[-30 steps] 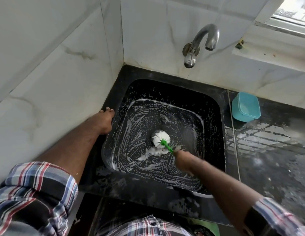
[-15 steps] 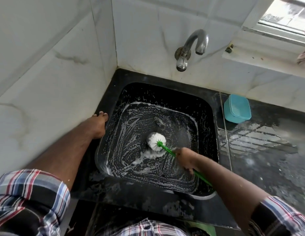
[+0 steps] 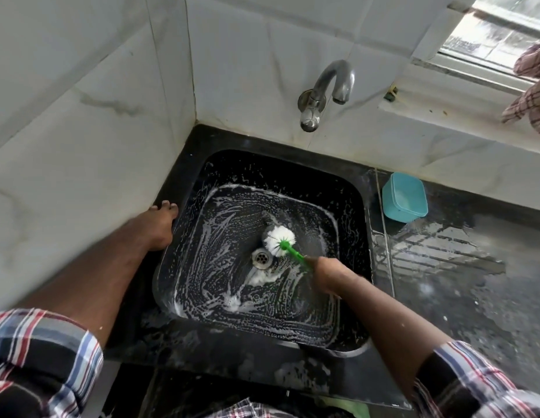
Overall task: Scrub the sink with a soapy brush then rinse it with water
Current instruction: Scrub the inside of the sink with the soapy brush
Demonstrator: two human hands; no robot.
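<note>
You get soft daylight from the metal-framed window [image 3: 501, 40] at upper right; it glares off the wet black stone counter [image 3: 443, 251]. Wide-angle bending curves the edges, and the plaid sleeves blur slightly.

The right hand [image 3: 329, 274] grips the green-handled brush [image 3: 280, 236], its white head on the sudsy sink [image 3: 347, 206] floor just beside the drain [image 3: 261, 258]; the left hand [image 3: 160, 226] rests on the sink's left rim, below the tap [image 3: 326, 92]

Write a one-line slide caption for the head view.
Right hand scrubs the soapy black sink with a green-handled brush beside the drain; left hand rests on the rim.
</note>
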